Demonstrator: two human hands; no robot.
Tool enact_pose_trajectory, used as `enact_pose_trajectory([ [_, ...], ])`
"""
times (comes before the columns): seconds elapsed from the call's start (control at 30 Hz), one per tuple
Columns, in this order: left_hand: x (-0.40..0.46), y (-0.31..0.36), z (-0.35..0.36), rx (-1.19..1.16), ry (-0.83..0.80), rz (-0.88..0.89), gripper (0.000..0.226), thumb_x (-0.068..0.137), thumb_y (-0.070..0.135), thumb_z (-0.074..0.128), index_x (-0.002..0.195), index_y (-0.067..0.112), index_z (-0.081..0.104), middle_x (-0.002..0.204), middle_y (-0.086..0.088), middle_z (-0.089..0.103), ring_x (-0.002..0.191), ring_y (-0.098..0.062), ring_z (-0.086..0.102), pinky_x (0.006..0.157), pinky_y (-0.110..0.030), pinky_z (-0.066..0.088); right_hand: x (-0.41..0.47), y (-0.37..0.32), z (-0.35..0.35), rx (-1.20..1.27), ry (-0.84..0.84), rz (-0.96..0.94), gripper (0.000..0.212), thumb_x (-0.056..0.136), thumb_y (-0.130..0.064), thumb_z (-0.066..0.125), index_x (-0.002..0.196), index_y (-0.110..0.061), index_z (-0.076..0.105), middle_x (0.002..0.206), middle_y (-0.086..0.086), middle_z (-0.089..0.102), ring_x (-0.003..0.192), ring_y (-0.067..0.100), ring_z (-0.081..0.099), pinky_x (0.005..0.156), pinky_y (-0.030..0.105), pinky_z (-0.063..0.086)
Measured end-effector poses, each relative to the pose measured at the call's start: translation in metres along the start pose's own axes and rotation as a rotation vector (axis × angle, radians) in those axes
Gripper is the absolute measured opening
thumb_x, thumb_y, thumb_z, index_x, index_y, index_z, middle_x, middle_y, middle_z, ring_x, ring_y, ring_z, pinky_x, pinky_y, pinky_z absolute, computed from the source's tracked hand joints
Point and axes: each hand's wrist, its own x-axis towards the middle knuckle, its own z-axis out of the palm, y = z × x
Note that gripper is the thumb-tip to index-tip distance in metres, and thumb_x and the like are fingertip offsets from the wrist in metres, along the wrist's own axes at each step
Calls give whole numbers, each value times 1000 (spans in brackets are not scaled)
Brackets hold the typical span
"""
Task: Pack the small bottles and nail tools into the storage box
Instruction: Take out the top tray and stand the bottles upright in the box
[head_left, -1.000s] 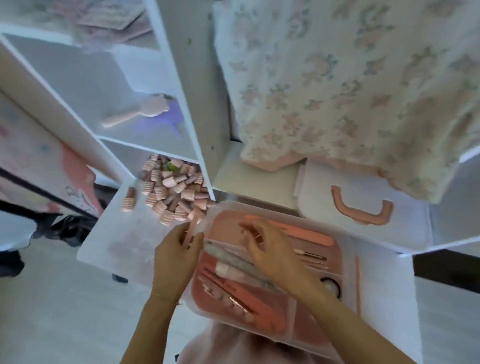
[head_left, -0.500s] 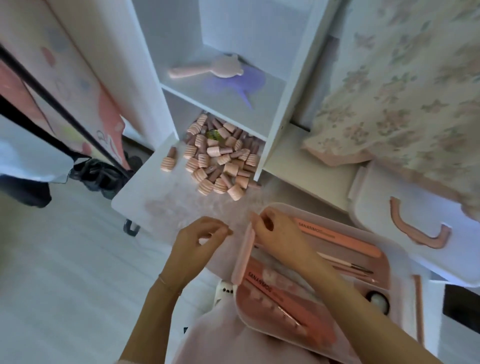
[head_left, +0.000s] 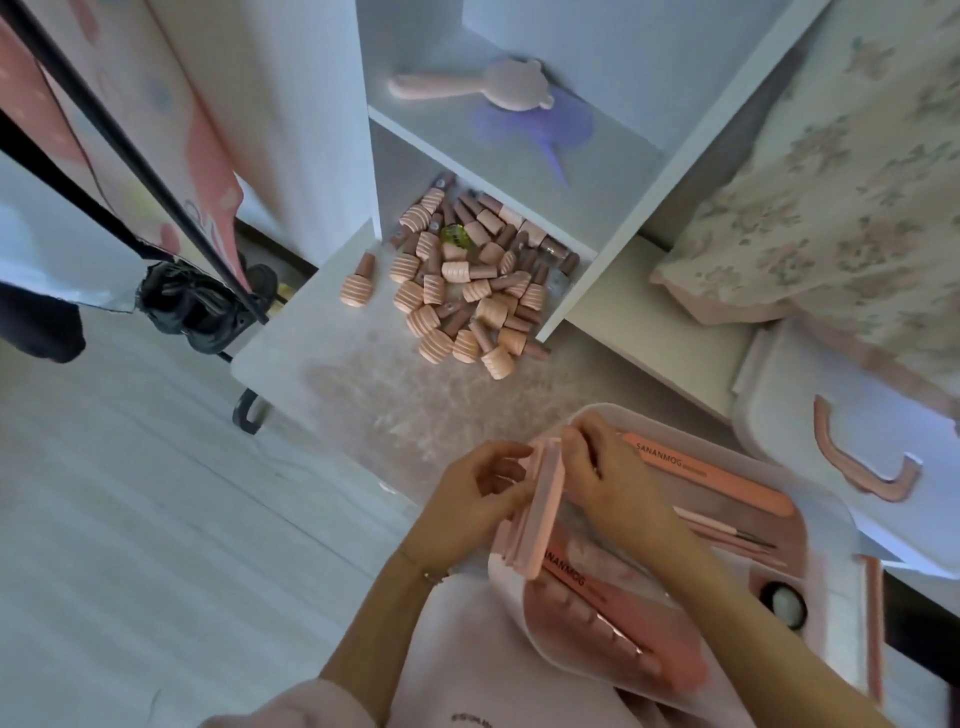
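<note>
A pale storage box (head_left: 826, 525) sits at lower right with a pink tray inside holding a pink nail file (head_left: 706, 473) and thin metal nail tools (head_left: 727, 535). Both hands hold a flat pink block (head_left: 540, 509) upright at the box's left edge. My left hand (head_left: 467, 504) pinches it from the left, my right hand (head_left: 608, 478) grips it from the right. A heap of small pink ribbed bottles (head_left: 467, 280) lies on the white shelf above, one bottle (head_left: 358, 286) standing apart to the left.
The box lid (head_left: 810, 410) with a pink handle lies at right under a floral cloth (head_left: 831, 182). A pink brush (head_left: 467, 85) rests on the upper shelf. A dark rack and black bag (head_left: 192, 306) stand at left on the pale floor.
The view swung left and down. Both hands came together at the box's left edge and now hold the pink block upright between them.
</note>
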Motion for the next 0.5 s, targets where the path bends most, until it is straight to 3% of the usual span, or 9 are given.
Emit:
enact_pose_trajectory([
  [0.1,3,-5,-2,50,29,54,25,82,11,66,105,20,66,92,-5,69,86,-18,65,74,-17,51,-2,0,1,5,11,7,24,88,-36,35,69,-26,44,61,-8,50,60,-6,52,55,6,39],
  [0.23,3,-12,-7,-21,57,62,37,88,1,53,97,34,68,90,10,73,86,-8,68,71,-14,51,-2,-2,3,-27,20,3,25,92,-29,36,69,-24,43,64,-6,50,60,-6,49,53,7,36],
  [0.37,5,-15,-18,38,42,-7,28,87,12,61,110,27,64,92,8,71,88,-14,67,75,-20,53,-8,-5,-2,-7,-8,-22,24,94,-36,35,72,-32,43,69,-12,50,68,-7,50,62,7,37],
  [0.43,8,-17,-24,186,102,-80,32,85,17,63,117,19,60,95,5,69,89,-15,65,85,-27,51,-16,-3,-7,-39,-55,-53,25,92,-47,33,79,-33,48,76,-17,52,74,-6,51,65,7,38],
  [0.5,12,-15,-29,276,209,-120,27,86,16,61,113,17,61,98,-1,68,91,-15,63,88,-27,47,-28,4,-15,-123,-36,-102,28,93,-46,40,92,-26,59,84,-20,54,79,-3,52,70,8,38],
])
